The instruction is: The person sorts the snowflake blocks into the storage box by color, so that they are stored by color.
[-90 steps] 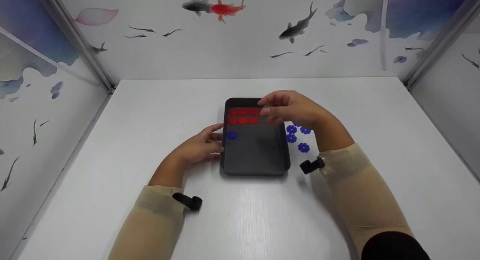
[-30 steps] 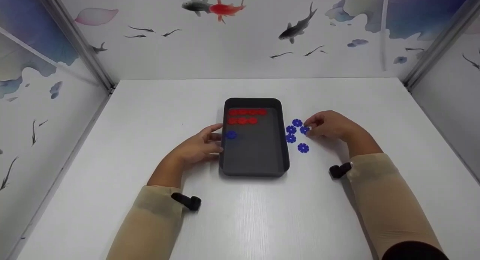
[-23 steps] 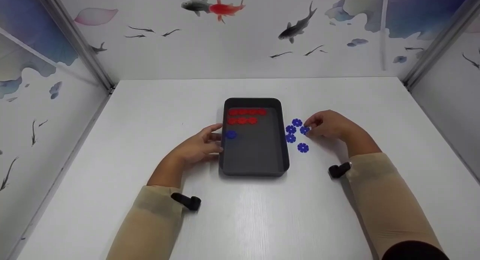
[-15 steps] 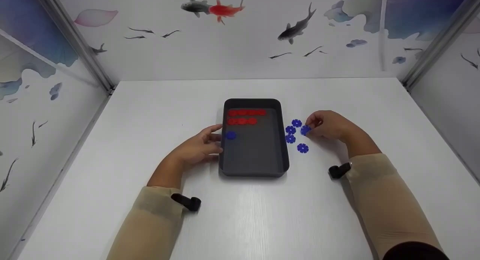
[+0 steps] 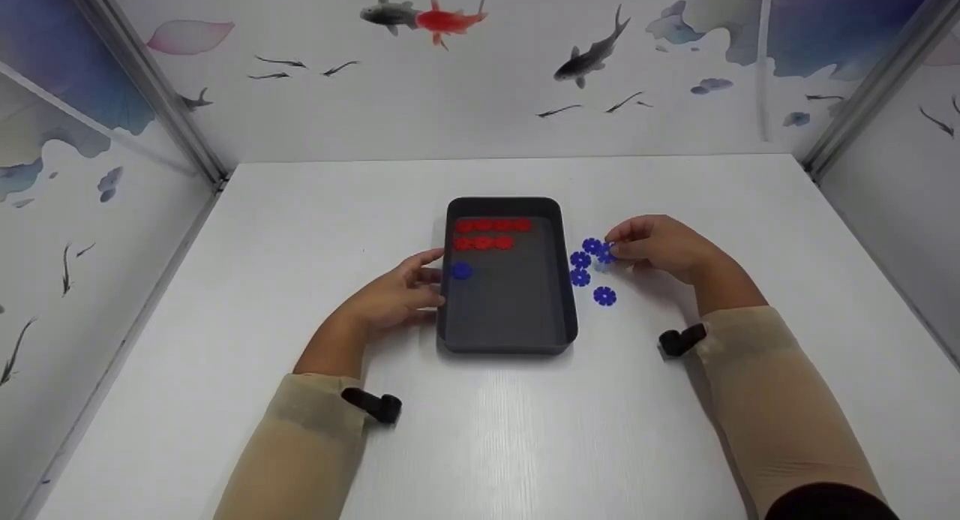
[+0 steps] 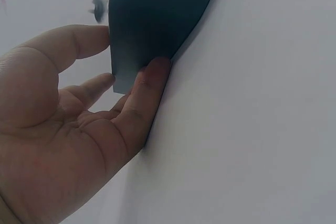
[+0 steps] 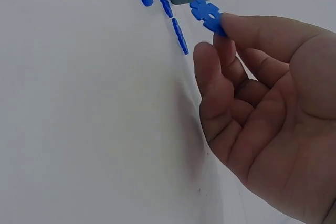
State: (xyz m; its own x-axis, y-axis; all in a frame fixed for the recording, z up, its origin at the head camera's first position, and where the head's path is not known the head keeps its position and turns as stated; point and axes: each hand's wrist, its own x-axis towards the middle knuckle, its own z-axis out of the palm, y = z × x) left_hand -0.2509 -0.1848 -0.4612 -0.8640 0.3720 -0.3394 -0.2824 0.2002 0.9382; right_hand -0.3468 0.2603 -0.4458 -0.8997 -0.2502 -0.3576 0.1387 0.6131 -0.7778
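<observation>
My right hand pinches a blue flower-shaped plastic disc between thumb and fingertip, lifted off the table in the right wrist view. Several like blue discs lie beneath and beside it, right of the dark grey tray. My left hand is at the tray's left side, its spread fingertips touching the outer wall, as the left wrist view shows of the tray wall. Inside the tray are two rows of red discs near the far end and one blue disc below them at the left.
The white table is bounded at the back by a panel printed with fish. Side panels stand at left and right. Both forearms wear beige sleeves, each with a small black wrist camera.
My right hand went from over the tray to the blue discs, took one and has raised it slightly. One more red disc shows in the far row, formerly behind the hand. The left hand stays put.
</observation>
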